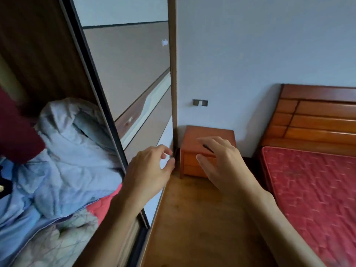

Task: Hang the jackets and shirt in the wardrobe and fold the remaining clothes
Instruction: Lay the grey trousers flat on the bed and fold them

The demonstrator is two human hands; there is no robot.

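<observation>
Far left, inside the wardrobe (38, 54), we see a maroon garment (13, 132) above blue clothes (73, 166) heaped on bedding (57, 243); our left grip (150, 170) is loosely curled, empty, by the door (125, 74) edge; our right grip (221, 162) is spread apart, empty, before the nightstand (192, 132); the bed (308, 189) lies right.

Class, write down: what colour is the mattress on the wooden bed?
The quilted fabric mattress is red, clearest in head view.

Clothes (63, 170) in wardrobe (125, 64) at left; nightstand (194, 132) just beside it, perhaps touching; bed (308, 189) right.
</observation>
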